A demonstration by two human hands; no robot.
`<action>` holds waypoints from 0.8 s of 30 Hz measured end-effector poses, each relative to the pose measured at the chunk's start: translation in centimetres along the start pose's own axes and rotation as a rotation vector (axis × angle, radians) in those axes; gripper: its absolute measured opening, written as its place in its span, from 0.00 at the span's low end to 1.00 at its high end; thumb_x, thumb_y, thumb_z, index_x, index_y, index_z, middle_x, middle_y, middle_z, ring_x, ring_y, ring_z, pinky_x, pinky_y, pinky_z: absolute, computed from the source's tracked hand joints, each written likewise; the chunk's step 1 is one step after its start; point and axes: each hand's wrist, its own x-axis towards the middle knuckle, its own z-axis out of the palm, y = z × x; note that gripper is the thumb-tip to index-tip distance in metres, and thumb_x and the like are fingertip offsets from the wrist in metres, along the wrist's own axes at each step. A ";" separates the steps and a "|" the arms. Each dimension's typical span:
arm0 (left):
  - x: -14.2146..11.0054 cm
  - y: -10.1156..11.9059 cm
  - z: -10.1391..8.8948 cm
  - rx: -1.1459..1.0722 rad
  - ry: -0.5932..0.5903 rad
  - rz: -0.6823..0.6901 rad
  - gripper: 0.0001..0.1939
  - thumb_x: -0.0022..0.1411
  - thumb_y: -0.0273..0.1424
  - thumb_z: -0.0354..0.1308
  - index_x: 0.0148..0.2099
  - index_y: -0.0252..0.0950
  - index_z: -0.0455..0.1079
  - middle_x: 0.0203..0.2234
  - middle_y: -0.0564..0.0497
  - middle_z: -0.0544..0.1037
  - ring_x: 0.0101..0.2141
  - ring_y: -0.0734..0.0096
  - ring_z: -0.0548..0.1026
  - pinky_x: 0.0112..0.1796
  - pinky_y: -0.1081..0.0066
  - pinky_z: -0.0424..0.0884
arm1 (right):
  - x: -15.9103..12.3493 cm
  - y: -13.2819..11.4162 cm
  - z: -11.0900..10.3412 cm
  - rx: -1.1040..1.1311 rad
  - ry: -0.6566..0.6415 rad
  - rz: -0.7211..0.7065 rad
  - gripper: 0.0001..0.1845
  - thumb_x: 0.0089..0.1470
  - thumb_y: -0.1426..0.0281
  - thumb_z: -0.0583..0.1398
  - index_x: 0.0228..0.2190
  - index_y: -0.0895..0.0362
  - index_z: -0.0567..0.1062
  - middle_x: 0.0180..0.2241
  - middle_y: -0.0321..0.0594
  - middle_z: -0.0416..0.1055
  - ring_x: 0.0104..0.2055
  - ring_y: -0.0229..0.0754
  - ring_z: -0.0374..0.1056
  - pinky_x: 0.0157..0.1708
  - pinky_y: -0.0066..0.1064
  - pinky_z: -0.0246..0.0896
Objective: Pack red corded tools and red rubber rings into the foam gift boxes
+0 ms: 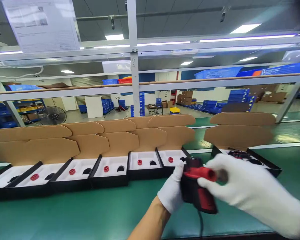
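A corded power tool (198,190), black with red parts, is tilted above the green bench; motion blurs its exact kind. My left hand (173,188), in a white glove, is closed around its left side. My gloved right hand (227,178) has thumb and fingers closed about the red tubular part (201,173) of the tool. A blurred grey-brown round piece (223,176) shows by the right fingers; whether they grip it is unclear. The tool's black cord (201,223) hangs down toward the bench edge.
Several open black cartons (110,181) with brown lids stand in a row along the bench (95,213). White trays inside carry red rings (106,169) and black half-round pieces (120,168). A separate carton (267,165) at right holds dark cables. A metal frame (135,66) rises behind.
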 end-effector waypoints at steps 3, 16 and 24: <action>0.7 -0.3 -1.0 -0.206 0.233 -0.032 0.31 0.59 0.56 0.54 0.47 0.32 0.73 0.35 0.45 0.80 0.36 0.63 0.78 0.45 0.64 0.73 | 1.5 0.2 2.7 0.141 -0.130 -0.096 0.13 0.49 0.59 0.64 0.33 0.52 0.71 0.29 0.34 0.70 0.28 0.40 0.67 0.27 0.31 0.64; 0.0 0.7 -4.0 -0.304 0.582 0.214 0.26 0.64 0.50 0.51 0.42 0.29 0.72 0.27 0.46 0.78 0.25 0.69 0.75 0.33 0.70 0.72 | 1.4 0.9 10.5 0.840 -0.402 -0.017 0.41 0.50 0.60 0.63 0.62 0.55 0.56 0.57 0.50 0.61 0.56 0.55 0.61 0.57 0.46 0.59; 1.5 1.7 -4.2 0.029 0.539 0.161 0.30 0.62 0.51 0.49 0.44 0.27 0.76 0.36 0.40 0.79 0.32 0.66 0.76 0.37 0.68 0.74 | 0.6 1.1 13.2 1.636 -0.842 0.357 0.19 0.59 0.53 0.61 0.39 0.57 0.75 0.37 0.43 0.72 0.38 0.42 0.68 0.40 0.33 0.69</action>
